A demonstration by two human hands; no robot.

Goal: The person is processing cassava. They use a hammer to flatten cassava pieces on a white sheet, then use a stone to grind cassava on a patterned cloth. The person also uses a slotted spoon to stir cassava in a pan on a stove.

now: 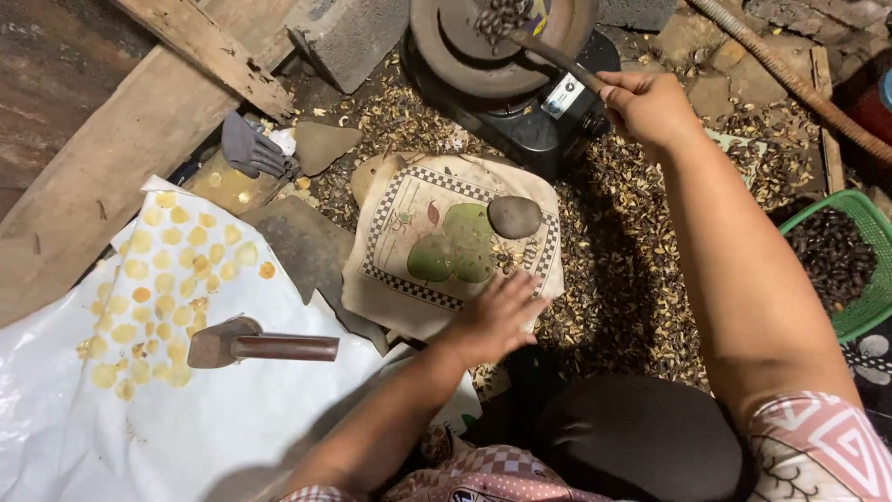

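My right hand (pixel 649 104) grips the handle of a long dark stirring tool (pixel 556 56) whose end rests in a round dark pan (pixel 492 37) holding dark nuts. The pan sits on a black stove (pixel 548 130). My left hand (pixel 495 316) lies flat, fingers spread, on the near edge of a beige cloth (pixel 413 218) printed with green fruit and a chequered border. A smooth grey stone (pixel 514 216) rests on that cloth, apart from my hand.
A white sheet (pixel 139 418) at the left carries several flat yellow discs (pixel 177 270) and a wooden-handled mallet (pixel 260 345). Husks litter the ground (pixel 632 279). A green basket (pixel 850 270) of dark nuts stands right. Wooden planks (pixel 111 149) and a grey glove (pixel 251 149) lie behind.
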